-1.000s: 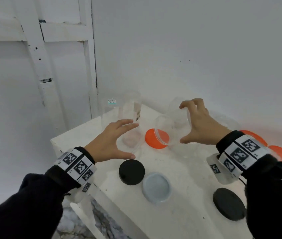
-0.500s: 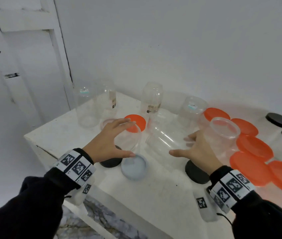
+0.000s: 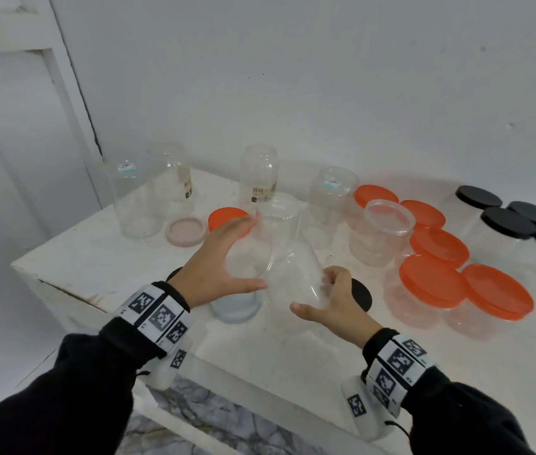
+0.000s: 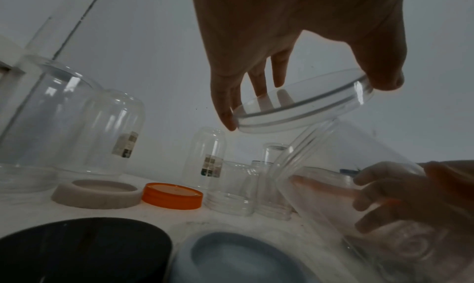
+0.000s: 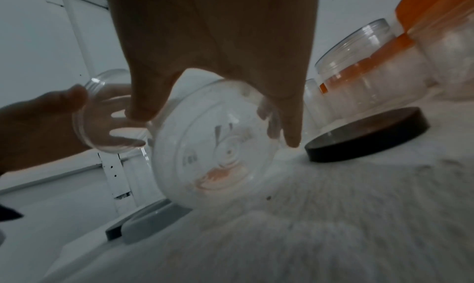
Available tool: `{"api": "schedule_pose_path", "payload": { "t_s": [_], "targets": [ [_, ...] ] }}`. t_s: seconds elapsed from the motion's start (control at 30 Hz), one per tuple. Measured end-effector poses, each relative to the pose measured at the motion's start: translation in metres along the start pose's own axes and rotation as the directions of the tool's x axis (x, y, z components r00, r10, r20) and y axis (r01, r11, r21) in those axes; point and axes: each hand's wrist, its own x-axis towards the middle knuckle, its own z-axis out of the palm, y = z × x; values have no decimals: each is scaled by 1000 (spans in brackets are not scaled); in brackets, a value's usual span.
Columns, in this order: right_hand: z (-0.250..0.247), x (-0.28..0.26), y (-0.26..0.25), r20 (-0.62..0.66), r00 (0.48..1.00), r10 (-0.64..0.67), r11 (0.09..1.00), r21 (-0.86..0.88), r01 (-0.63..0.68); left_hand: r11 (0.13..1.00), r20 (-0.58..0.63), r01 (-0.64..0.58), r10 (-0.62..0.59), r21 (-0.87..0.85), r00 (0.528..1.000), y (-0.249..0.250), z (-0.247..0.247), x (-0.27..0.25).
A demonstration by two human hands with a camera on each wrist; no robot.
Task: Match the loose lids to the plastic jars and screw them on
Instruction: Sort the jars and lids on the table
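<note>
My left hand [image 3: 243,254] pinches a clear round lid [image 3: 260,247] between thumb and fingers; the left wrist view shows the lid [image 4: 302,102] tilted just above the jar's threaded mouth. My right hand [image 3: 312,295] grips a clear plastic jar [image 3: 296,274] by its base, with the jar tilted and its mouth turned away toward the lid. In the right wrist view my fingers curl round the jar's bottom [image 5: 212,145], which hangs a little above the table. Lid and jar are close, but I cannot tell whether they touch.
Loose lids lie around my hands: pink [image 3: 185,231], orange [image 3: 227,215], blue-grey [image 3: 235,305] and black [image 3: 360,295]. Upturned clear jars [image 3: 258,174] stand at the back. An open jar [image 3: 384,234], orange-lidded jars [image 3: 430,284] and black-lidded jars [image 3: 506,221] crowd the right. The table edge [image 3: 63,290] runs at left.
My right hand has brought the clear jar down and nearer, and now holds it by the base. The view has swung right, revealing the lidded jars. My left hand stays by the jar's mouth.
</note>
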Motion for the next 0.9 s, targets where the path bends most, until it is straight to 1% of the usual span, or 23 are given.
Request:
{"api": "schedule_pose_path", "payload": {
  "t_s": [0.17,0.37,0.47,0.63,0.7,0.83,0.9],
  "targets": [
    [-3,-16,4,-7,1000,23,999,-38,-23,1000,21,-10,10,-17,1000,10,10,3],
    [-7,-30,1,29,996,88,991,103,-91,997,88,-77,78,-15,993,21,23,6],
    [-4,-34,2,39,997,67,992,105,-71,994,139,-106,105,-1,985,26,30,6],
    [3,-39,8,63,998,17,991,133,-26,987,203,-141,123,76,971,32,41,6],
    [5,-40,11,43,999,0,989,147,-7,982,232,-154,124,112,965,34,45,4],
    [6,-36,18,-52,998,-22,981,193,32,971,268,-167,116,174,956,39,48,4],
    [5,-36,18,-65,998,-26,982,185,38,968,291,-166,106,188,951,40,50,6]
  ]
}}
